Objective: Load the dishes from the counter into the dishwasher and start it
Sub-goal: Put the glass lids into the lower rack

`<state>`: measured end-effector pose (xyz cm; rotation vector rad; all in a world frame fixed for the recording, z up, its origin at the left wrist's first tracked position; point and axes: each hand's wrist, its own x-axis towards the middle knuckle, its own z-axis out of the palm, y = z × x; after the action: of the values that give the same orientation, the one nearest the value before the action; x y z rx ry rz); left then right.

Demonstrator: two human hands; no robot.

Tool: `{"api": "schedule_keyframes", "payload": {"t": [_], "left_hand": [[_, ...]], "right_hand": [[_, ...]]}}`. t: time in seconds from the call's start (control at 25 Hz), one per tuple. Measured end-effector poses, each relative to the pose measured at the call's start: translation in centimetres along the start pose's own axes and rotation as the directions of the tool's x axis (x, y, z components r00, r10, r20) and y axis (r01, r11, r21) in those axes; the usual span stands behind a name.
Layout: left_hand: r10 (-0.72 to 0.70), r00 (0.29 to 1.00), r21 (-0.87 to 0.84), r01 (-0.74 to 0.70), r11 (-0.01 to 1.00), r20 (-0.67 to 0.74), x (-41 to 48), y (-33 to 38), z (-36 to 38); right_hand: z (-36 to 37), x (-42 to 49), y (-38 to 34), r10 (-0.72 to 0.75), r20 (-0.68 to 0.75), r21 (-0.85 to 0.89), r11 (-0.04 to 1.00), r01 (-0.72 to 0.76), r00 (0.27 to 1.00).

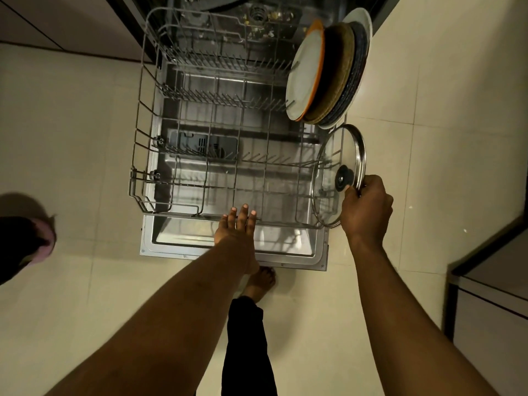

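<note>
Along rack (148, 115) right side: upright plates (323, 72); right hand (367, 208) grips glass lid (340, 172); left hand (237, 227) open.

Your stacked plates (328, 72) at upper right hide all but slivers of each other, the dishwasher's tub (257, 12) runs off the top edge, a dark rounded shape (25, 238) at far left is cut off, and both your forearms leave the bottom.

No readable text, labels or numbers anywhere.
</note>
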<state>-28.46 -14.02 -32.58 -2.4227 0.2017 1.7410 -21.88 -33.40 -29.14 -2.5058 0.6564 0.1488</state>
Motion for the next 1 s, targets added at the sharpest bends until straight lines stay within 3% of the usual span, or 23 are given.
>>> {"api": "schedule_keyframes", "payload": {"t": [0.24,0.64,0.88,1.0], "left_hand": [[0.014,1.000,-0.010,-0.014,1.000,0.003,0.1,-0.1,0.0],[0.027,1.000,-0.045,-0.027,0.999,-0.001,0.1,-0.4,0.0],[0.063,0.997,-0.055,-0.065,0.996,-0.035,0.3,-0.9,0.2],[0.118,0.987,-0.082,-0.127,0.988,-0.111,0.1,-2.0,0.4]], "right_hand": [[1.5,0.9,-0.7,0.059,0.176,-0.006,0.998,-0.059,0.983],[1.7,0.7,0.0,0.148,0.255,0.028,0.987,-0.160,0.956],[2.4,-0.4,-0.8,0.235,0.197,0.020,0.970,-0.244,0.952],[3.1,-2.6,-1.3,0.169,0.083,-0.045,0.985,-0.166,0.982]]}}
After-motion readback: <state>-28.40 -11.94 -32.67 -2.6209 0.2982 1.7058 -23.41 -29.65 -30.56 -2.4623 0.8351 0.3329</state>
